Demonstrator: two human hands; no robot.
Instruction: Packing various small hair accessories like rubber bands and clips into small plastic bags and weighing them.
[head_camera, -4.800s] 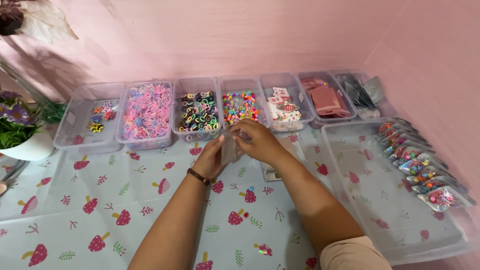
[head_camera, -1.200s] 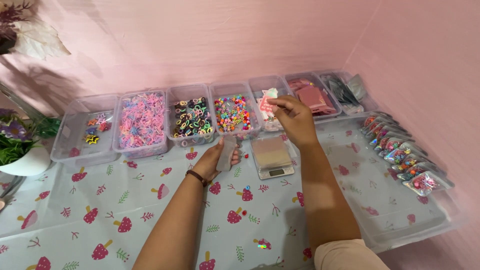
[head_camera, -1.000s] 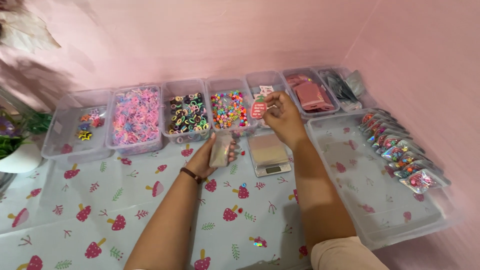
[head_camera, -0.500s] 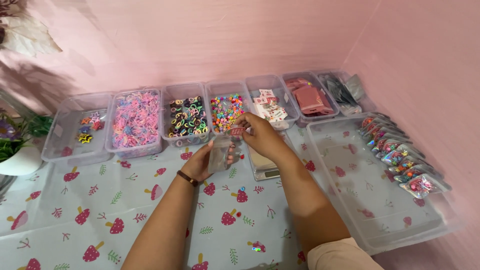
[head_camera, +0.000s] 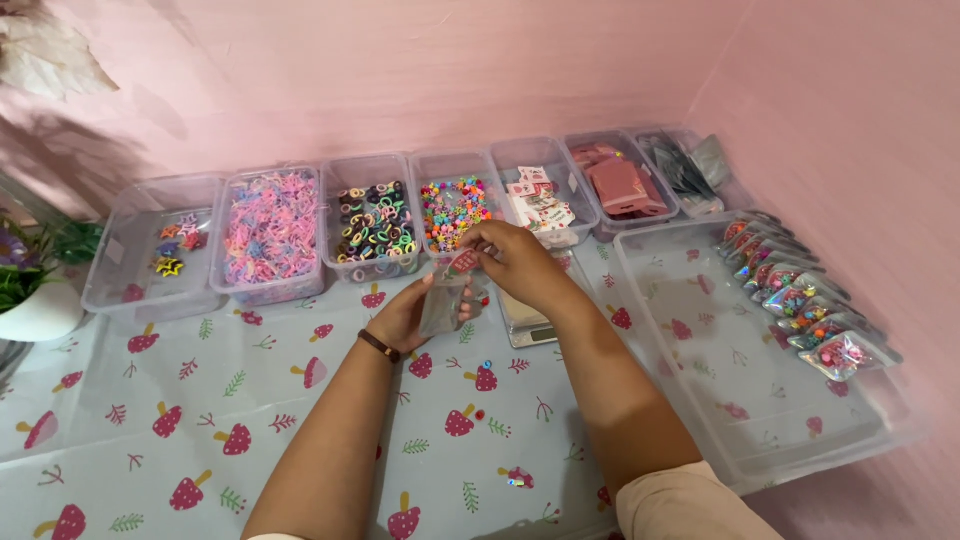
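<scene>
**Pouch and tag, centre of frame**

Left hand (head_camera: 415, 312): closed around a small clear pouch (head_camera: 441, 305), held upright just above the tablecloth (head_camera: 250, 400).
Right hand (head_camera: 520, 262): fingers pinched on a red tag (head_camera: 463, 263) at the pouch's top edge.
Scale (head_camera: 528, 322): just right of the pouch, partly under the right wrist.
Bins (head_camera: 372, 225): row across the upper frame, holding coloured bands, beads and cards.
Tray (head_camera: 720, 400): right side, filled pouches (head_camera: 800, 300) lined along its far edge.
</scene>
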